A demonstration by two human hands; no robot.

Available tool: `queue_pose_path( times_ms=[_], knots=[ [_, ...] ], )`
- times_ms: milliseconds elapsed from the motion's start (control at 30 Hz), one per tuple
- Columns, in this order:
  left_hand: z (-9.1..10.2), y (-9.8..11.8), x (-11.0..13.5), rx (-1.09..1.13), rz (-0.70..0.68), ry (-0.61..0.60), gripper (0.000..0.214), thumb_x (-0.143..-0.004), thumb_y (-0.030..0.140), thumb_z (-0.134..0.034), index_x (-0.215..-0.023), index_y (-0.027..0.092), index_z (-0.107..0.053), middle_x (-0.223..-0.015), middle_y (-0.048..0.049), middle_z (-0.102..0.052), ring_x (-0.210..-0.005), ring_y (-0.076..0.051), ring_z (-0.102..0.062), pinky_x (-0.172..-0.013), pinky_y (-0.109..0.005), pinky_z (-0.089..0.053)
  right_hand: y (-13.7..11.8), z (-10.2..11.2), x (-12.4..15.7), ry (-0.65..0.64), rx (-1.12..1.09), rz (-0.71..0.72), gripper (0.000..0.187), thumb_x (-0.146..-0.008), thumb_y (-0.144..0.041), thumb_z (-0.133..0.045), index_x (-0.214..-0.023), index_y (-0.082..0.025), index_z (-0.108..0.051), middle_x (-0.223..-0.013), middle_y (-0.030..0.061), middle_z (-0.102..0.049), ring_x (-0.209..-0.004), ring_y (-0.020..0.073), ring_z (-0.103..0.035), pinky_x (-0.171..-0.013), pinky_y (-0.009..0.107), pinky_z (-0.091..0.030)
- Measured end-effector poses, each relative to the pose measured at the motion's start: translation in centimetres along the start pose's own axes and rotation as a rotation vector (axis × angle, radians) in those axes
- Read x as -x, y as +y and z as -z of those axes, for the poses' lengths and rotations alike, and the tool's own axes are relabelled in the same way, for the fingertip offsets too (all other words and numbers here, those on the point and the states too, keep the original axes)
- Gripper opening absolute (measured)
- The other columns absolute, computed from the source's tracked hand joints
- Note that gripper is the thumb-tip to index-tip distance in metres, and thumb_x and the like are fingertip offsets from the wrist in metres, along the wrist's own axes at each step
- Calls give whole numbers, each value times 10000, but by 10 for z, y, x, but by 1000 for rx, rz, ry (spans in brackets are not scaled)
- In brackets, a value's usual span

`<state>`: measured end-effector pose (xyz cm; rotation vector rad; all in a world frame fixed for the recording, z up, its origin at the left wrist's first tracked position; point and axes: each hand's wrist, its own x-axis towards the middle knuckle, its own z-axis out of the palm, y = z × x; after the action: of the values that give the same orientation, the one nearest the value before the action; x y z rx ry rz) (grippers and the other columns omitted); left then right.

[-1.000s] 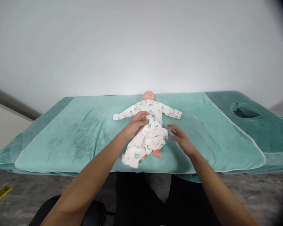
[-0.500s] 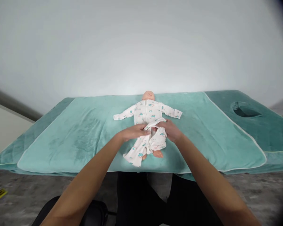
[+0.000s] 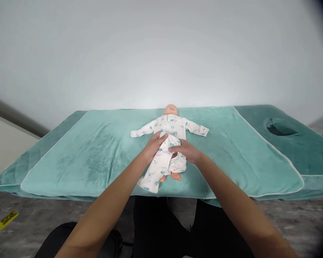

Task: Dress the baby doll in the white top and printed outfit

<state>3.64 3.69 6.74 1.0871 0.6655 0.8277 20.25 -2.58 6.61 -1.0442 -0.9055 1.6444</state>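
A baby doll (image 3: 171,109) lies on its back on the teal cover, head toward the wall. It wears a white printed long-sleeved top (image 3: 172,123), sleeves spread to both sides. Over its lower body lie matching printed baby pants (image 3: 157,165); one leg of them stretches flat toward the front left, the other is bunched around the doll's leg. My left hand (image 3: 154,145) pinches the pants' upper edge at the left. On the right side my right hand (image 3: 187,150) grips the fabric, thumb on top. Both doll feet (image 3: 176,176) stick out below the cloth.
The teal cover (image 3: 70,154) spreads over a padded bed with a face hole (image 3: 281,128) at its right end. A pale wall (image 3: 161,53) stands behind. A black stool (image 3: 56,240) and a yellow floor strip (image 3: 3,224) are at the lower left.
My left hand has moved up with the pants' waist edge, and the cloth now lies flatter over the doll's belly. My right hand has shifted slightly left and down, still on the fabric.
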Motion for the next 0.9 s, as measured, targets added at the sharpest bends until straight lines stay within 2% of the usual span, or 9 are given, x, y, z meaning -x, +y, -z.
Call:
queue_pose_path(
  times_ms=[67, 133, 233, 367, 467, 633, 733, 833, 900],
  knots=[
    [-1, 5, 4, -75, 62, -16, 383, -713, 451, -810, -927, 158, -685, -834, -43, -705, -712, -166, -642, -659, -272, -489, 1, 1, -4, 67, -116, 65, 391, -641, -275, -821, -986, -154, -682, -858, 44, -730, -767, 198, -676, -726, 315, -548],
    [3, 8, 8, -205, 193, -144, 410, -667, 400, -851, -956, 147, -710, -884, -75, -730, -769, -199, -665, -679, -284, -497, 3, 3, -7, 109, -185, 101, 335, -660, -313, -808, -930, -165, -677, -816, 31, -721, -745, 191, -668, -703, 300, -545],
    [11, 5, 10, -272, 264, -269, 447, -631, 338, -880, -1000, 141, -724, -932, -89, -745, -823, -224, -683, -715, -293, -508, 6, 4, -8, 67, -144, 94, 346, -697, -400, -808, -925, -172, -682, -807, 33, -711, -707, 174, -650, -651, 282, -539],
    [9, -3, 8, -66, 116, -113, 387, -718, 385, -823, -999, 154, -690, -887, -58, -726, -772, -183, -675, -711, -279, -517, 9, 2, -2, -129, 85, -35, 385, -705, -468, -814, -921, -169, -703, -736, 23, -672, -605, 132, -585, -561, 257, -492],
    [2, -2, 10, -3, 129, -102, 365, -761, 435, -781, -965, 155, -666, -813, -42, -703, -690, -170, -656, -663, -288, -515, 6, -1, 1, -221, 224, -88, 340, -672, -410, -852, -843, -156, -705, -657, 11, -642, -589, 127, -568, -563, 252, -488],
    [7, 4, 22, -156, 185, -158, 453, -731, 432, -805, -1052, 129, -706, -895, -86, -735, -803, -207, -673, -721, -291, -503, 6, -5, 2, -66, 9, 60, 452, -742, -441, -805, -1089, -170, -701, -1008, 89, -741, -933, 226, -686, -832, 339, -557],
    [16, 0, 26, -280, 216, -268, 457, -662, 357, -858, -1049, 150, -730, -966, -81, -740, -853, -220, -667, -733, -288, -494, 14, -4, -1, -9, 17, 67, 442, -770, -508, -768, -1044, -164, -721, -1033, 103, -741, -936, 244, -693, -820, 353, -563],
    [19, -11, 27, -202, 112, -131, 382, -662, 332, -854, -982, 170, -721, -913, -43, -727, -810, -185, -654, -713, -265, -485, 18, -1, -2, -70, 152, 66, 424, -755, -495, -782, -1049, -194, -731, -1007, 65, -745, -938, 233, -688, -815, 337, -556],
    [17, -18, 27, -88, 49, 3, 341, -682, 349, -838, -931, 167, -692, -832, -13, -700, -739, -149, -633, -689, -246, -475, 17, 1, -1, -236, 317, 26, 445, -696, -423, -842, -1071, -210, -732, -993, 38, -745, -951, 226, -681, -835, 329, -543]
  ],
)
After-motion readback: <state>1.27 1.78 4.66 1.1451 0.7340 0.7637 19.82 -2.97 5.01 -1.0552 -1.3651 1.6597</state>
